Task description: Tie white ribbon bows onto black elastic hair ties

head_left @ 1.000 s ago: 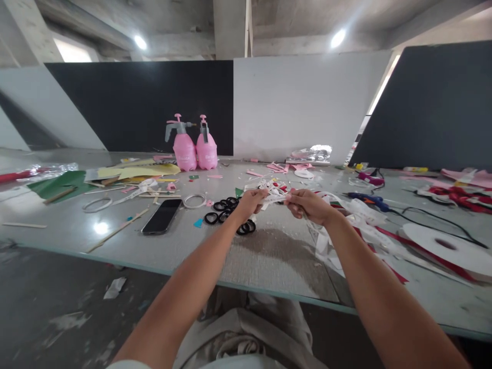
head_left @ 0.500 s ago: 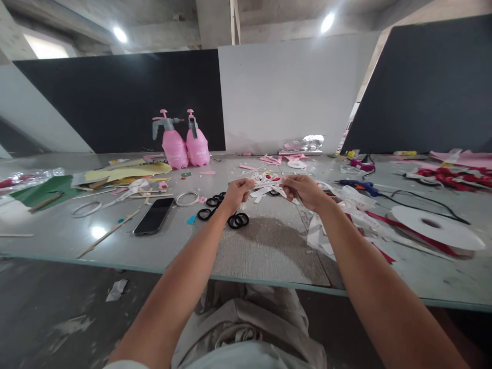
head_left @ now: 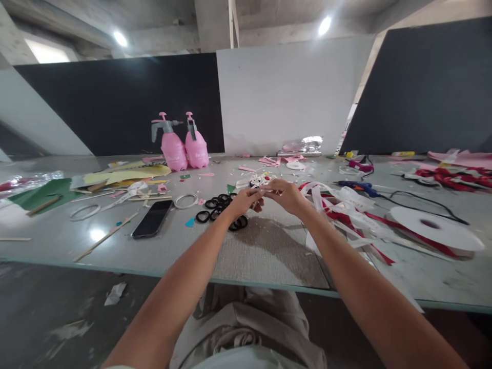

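head view: both hands' fingers (head_left: 258, 193) pinch white ribbon (head_left: 265, 190) above table (head_left: 265, 251).

The ribbon (head_left: 265, 180) pinched between the left hand (head_left: 246, 201) and the right hand (head_left: 285, 195) is white with small red marks. Just beside the left hand lie black rings (head_left: 219, 205) on the pale grey tabletop (head_left: 269, 251). Further left sits a black phone (head_left: 152, 219). Beyond the hands stand two pink spray bottles (head_left: 184, 146) with grey tops. Right of the right hand trail red and white ribbons (head_left: 346, 212) and a white spool (head_left: 436, 227).
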`<control>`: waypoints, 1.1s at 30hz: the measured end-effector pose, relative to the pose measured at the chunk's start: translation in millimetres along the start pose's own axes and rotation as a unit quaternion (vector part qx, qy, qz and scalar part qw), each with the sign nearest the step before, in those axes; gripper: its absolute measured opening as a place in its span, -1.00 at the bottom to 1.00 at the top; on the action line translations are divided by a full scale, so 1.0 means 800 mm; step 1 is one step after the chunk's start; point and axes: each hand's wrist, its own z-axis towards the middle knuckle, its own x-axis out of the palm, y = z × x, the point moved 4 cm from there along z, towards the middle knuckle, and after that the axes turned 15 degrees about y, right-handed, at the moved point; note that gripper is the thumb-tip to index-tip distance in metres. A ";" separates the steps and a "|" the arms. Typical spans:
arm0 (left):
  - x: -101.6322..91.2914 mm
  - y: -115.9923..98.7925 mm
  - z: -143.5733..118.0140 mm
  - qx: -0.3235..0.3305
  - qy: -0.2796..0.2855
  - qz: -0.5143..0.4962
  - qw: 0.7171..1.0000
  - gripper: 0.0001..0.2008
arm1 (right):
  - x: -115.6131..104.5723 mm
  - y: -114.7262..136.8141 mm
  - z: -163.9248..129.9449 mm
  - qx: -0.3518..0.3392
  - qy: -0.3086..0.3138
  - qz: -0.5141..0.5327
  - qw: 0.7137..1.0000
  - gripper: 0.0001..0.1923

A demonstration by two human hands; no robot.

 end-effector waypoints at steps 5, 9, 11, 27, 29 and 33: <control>-0.010 0.004 0.003 0.031 -0.075 0.024 0.996 -0.61 | -0.009 0.011 -0.005 -0.038 -0.093 -0.087 0.991 -0.68; -0.017 0.005 0.003 0.023 -0.109 0.019 0.994 -0.62 | -0.010 0.010 -0.008 0.002 -0.122 -0.049 0.991 -0.84; -0.016 0.002 0.001 0.030 -0.110 0.018 0.993 -0.62 | -0.002 0.007 -0.005 0.035 -0.075 -0.028 0.996 -0.86; -0.007 -0.001 0.000 0.019 -0.055 0.086 0.995 -0.56 | 0.017 0.000 -0.002 0.093 0.019 -0.122 0.988 -0.59; -0.005 -0.002 -0.001 0.025 -0.037 0.100 0.994 -0.59 | 0.017 -0.003 -0.002 0.095 0.036 -0.130 0.986 -0.57; -0.001 -0.001 -0.002 0.032 -0.012 0.115 0.993 -0.64 | 0.016 -0.006 -0.001 0.109 0.064 -0.183 0.975 -0.53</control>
